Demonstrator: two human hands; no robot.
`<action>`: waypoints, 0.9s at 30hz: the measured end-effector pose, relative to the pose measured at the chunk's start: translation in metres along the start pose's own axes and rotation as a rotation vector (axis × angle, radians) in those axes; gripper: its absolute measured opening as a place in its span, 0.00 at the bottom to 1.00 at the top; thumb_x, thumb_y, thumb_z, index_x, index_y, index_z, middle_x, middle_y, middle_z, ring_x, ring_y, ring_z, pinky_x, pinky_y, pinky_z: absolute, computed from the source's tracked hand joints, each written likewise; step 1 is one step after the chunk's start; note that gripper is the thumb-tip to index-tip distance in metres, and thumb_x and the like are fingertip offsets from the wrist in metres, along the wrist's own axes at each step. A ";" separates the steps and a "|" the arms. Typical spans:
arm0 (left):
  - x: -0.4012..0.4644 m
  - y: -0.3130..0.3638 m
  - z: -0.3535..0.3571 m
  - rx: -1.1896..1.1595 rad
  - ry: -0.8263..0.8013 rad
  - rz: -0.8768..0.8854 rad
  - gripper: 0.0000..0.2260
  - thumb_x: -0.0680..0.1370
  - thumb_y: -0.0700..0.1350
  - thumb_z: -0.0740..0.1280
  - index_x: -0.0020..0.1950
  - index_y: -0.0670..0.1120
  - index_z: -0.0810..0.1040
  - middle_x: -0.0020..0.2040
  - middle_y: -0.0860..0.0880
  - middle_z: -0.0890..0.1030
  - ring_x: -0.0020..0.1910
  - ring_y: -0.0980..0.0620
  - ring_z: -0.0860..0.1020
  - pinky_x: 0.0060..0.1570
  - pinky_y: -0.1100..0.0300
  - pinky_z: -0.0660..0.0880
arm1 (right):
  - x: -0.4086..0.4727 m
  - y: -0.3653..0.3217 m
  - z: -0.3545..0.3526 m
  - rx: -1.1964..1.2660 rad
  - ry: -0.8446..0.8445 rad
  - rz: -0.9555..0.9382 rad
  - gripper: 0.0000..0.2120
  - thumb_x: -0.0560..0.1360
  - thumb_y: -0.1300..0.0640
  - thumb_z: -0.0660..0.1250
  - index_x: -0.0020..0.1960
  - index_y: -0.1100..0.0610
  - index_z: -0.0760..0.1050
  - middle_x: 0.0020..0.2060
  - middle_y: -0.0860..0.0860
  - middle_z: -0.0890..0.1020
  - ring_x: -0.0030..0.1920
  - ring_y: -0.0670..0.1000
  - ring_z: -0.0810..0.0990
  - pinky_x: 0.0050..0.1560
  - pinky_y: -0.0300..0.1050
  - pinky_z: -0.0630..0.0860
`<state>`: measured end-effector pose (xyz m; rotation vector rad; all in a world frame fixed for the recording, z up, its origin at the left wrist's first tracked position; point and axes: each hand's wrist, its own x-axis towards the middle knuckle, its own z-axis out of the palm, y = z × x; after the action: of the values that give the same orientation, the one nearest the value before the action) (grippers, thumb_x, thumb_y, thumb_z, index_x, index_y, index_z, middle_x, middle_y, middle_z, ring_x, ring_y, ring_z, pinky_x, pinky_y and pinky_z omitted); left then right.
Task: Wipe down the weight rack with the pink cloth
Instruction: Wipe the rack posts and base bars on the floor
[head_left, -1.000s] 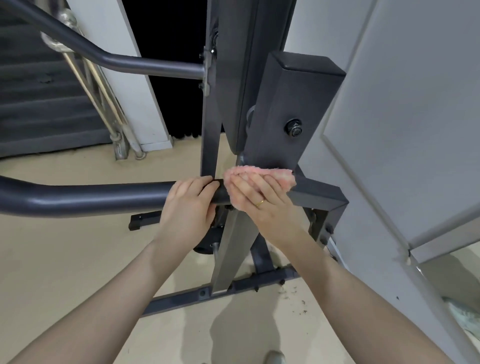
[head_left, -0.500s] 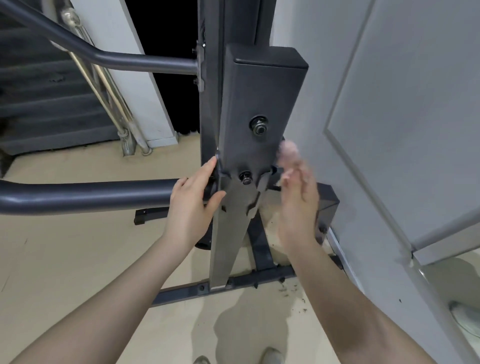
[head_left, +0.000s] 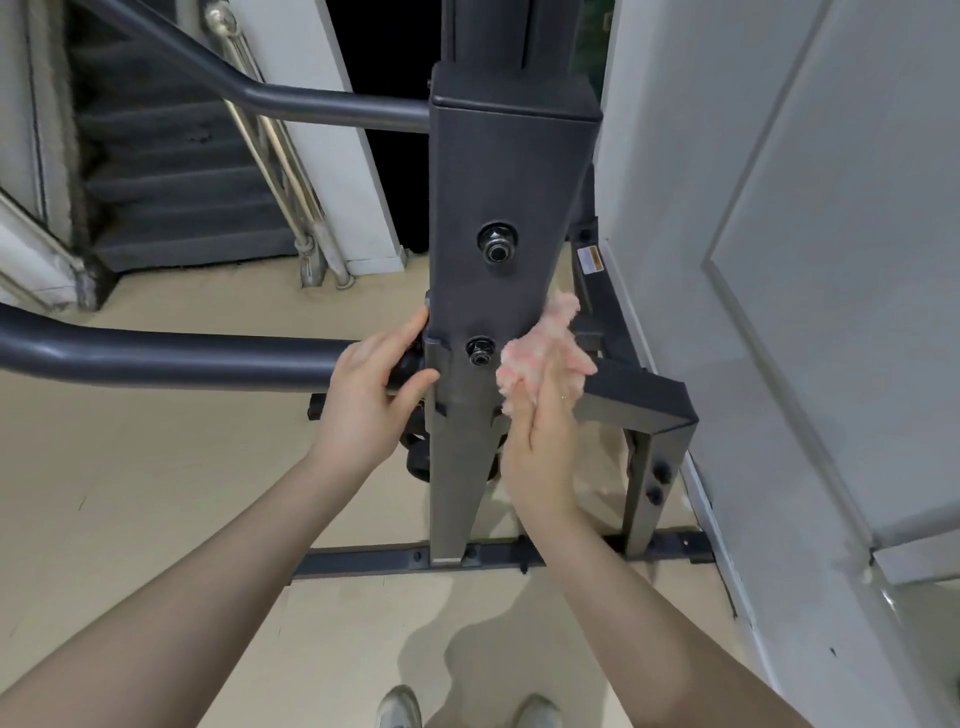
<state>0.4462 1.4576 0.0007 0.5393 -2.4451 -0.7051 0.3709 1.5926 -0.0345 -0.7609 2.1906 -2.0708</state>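
I see the dark grey weight rack (head_left: 511, 208) standing on the beige floor (head_left: 156, 493) beside a pale door (head_left: 831, 260), its upright post filling the middle of my view and a round bar (head_left: 182, 353) running off to the left. My left hand (head_left: 363, 395) curls around the bar's end where it meets the post, thumb against the post's edge. My right hand (head_left: 545, 441) presses the bunched pink cloth (head_left: 540, 358) with straight fingers against the post's right edge, beside the lower bolt (head_left: 480, 351).
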 end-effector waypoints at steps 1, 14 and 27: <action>0.000 0.000 0.000 -0.005 0.000 -0.003 0.27 0.75 0.40 0.68 0.72 0.53 0.66 0.51 0.46 0.79 0.51 0.48 0.73 0.52 0.61 0.65 | -0.004 0.005 -0.005 -0.060 -0.063 0.001 0.23 0.82 0.52 0.52 0.76 0.51 0.51 0.55 0.57 0.78 0.49 0.51 0.78 0.50 0.43 0.75; 0.004 -0.007 -0.018 -0.087 -0.218 0.040 0.29 0.76 0.39 0.65 0.74 0.53 0.61 0.65 0.54 0.73 0.62 0.50 0.70 0.62 0.58 0.66 | 0.005 -0.010 0.012 -0.740 -0.026 -0.549 0.29 0.75 0.70 0.65 0.72 0.62 0.58 0.72 0.60 0.64 0.72 0.60 0.58 0.70 0.62 0.60; -0.008 -0.032 -0.035 -0.078 -0.251 0.206 0.25 0.77 0.30 0.56 0.73 0.46 0.65 0.71 0.55 0.66 0.71 0.55 0.64 0.71 0.65 0.56 | -0.013 -0.001 0.009 -0.824 0.092 -0.523 0.27 0.71 0.75 0.65 0.69 0.65 0.64 0.69 0.56 0.66 0.70 0.59 0.64 0.71 0.51 0.63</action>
<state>0.4802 1.4239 0.0044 0.1731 -2.6412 -0.8184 0.3859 1.5892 -0.0382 -1.4294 3.1878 -1.2518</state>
